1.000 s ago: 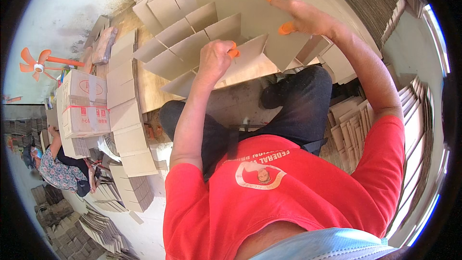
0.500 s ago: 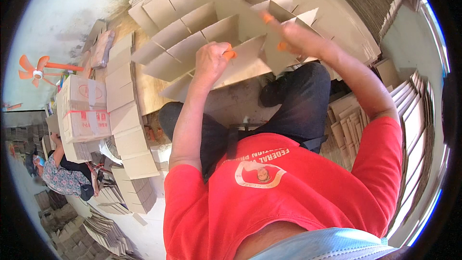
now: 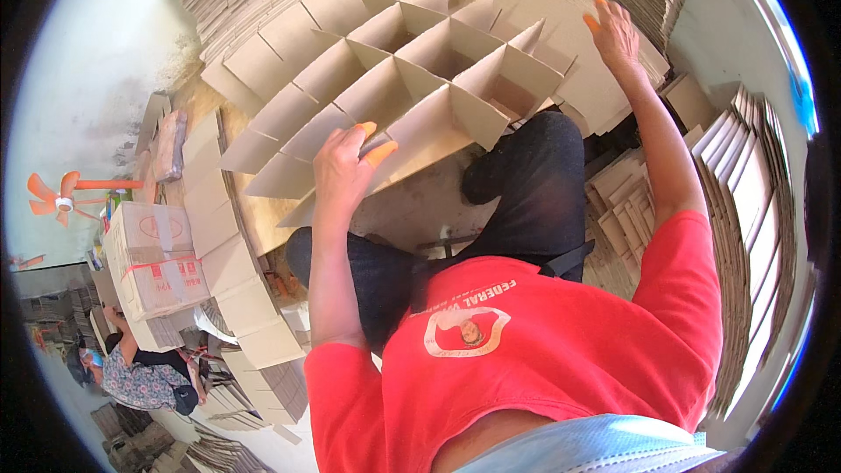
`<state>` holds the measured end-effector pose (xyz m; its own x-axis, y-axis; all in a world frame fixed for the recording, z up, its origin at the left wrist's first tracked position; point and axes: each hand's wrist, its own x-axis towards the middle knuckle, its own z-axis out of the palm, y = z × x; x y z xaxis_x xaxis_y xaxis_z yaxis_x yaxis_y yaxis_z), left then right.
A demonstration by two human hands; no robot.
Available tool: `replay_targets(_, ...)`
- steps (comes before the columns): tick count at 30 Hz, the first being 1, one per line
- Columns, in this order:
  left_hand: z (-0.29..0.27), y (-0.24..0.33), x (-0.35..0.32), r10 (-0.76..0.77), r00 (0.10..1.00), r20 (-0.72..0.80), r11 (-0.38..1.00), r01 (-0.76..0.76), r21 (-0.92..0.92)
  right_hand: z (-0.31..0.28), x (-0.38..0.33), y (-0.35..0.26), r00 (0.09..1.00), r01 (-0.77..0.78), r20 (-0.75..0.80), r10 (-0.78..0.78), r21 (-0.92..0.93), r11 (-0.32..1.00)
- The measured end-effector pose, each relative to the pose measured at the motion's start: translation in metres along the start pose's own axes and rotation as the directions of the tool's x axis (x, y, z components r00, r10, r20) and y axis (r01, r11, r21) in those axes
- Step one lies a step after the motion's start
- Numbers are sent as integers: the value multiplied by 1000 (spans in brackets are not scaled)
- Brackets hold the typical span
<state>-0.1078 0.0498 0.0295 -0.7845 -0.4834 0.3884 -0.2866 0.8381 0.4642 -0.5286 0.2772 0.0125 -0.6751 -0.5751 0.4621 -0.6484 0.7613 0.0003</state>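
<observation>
Outward from the grid point(image 3: 381, 92) goes the right hand point(image 3: 617, 39) since the earlier frame, now between 1 and 2 o'clock over the flat sheets point(image 3: 565, 26); the blurred sheet beside it in that frame no longer rises above the grid; so the right hand looks free of the piece, and crossed panels show plainly in the grid's right part. Its fingers are spread and hold nothing visible; whether they touch the sheets, I cannot tell. At 10 o'clock the left hand point(image 3: 343, 165) stays by the grid's near edge, thumb and forefinger in orange covers point(image 3: 379, 155) about a panel's rim; whether they pinch it or merely rest there, I cannot tell.

Just left of 12 o'clock, the grid stands on the tabletop point(image 3: 265, 219); it is plain tan cardboard, its upright panels crossing into open, slanted cells; those toward 1 o'clock are boxed in and shadowed; toward 10 o'clock the panel ends stick out loose, like fins; slotted strips point(image 3: 337, 4) lie beyond it at 11 o'clock.
</observation>
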Motion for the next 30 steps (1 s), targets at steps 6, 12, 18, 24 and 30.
replay_targets(6, -6, -3, -4, -60, 998, 10, 998, 60, -1, 33, -26, 46, 900, -65, 404, 165, -249, 966)
replay_targets(12, -6, -7, -3, -100, 995, -23, 995, 100, 7, 36, -11, 77, 952, -164, 253, 170, -44, 986)
replay_targets(18, -10, -14, -16, -156, 987, -28, 987, 157, 31, -47, 0, 26, 997, 83, -10, -83, 79, 993)
replay_targets(24, -15, -11, -18, -153, 988, 28, 986, 151, 68, -131, 17, -21, 938, 326, -334, -88, 770, 549)
replay_targets(30, -8, -26, -26, -120, 992, 39, 992, 118, 46, -209, -15, -150, 876, 150, -1, -482, 951, 270)
